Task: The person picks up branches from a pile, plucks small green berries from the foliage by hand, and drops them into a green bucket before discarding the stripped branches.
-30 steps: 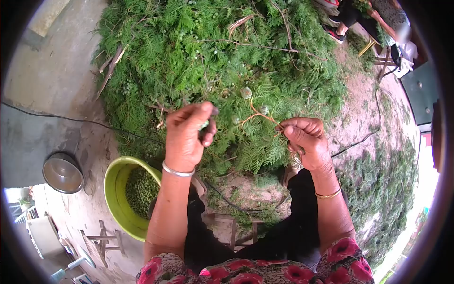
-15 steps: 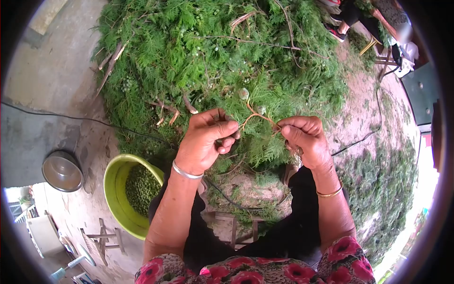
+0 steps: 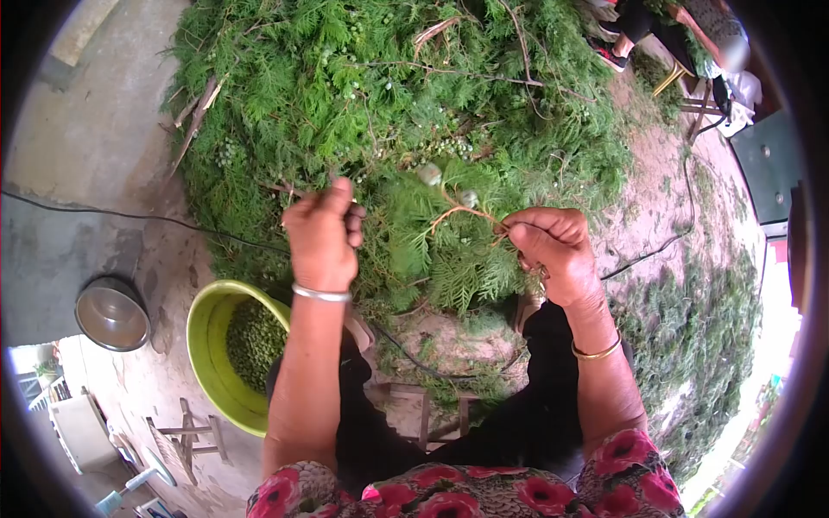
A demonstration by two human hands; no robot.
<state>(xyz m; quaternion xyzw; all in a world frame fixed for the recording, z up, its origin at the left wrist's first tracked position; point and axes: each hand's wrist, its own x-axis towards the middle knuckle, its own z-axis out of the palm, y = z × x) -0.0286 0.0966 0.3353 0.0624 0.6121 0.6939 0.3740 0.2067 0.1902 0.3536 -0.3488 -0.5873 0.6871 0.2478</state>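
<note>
A conifer sprig [image 3: 451,210] with flat green fronds and two pale round cones at its tip is pinched by the stem in my right hand [image 3: 557,250]. The fronds reach left from my fingers. Left of the sprig and apart from it, my left hand [image 3: 324,237] is raised over the edge of the greenery, its fingers curled. Whatever it may hold is hidden. Below and left of that hand is a yellow-green bucket [image 3: 203,354], holding many small green cones [image 3: 256,344].
A big heap of cut conifer branches [image 3: 285,95] fills the space ahead. A metal bowl [image 3: 112,313] and a small wooden stool [image 3: 186,436] stand at left. A black cable [image 3: 129,212] crosses the floor. Another person [image 3: 682,39] sits at upper right. More greenery [image 3: 699,345] lies at right.
My left hand has come away from the sprig and moved left, its fingers curling inward. My right hand stays nearly in place, still gripping the stem.
</note>
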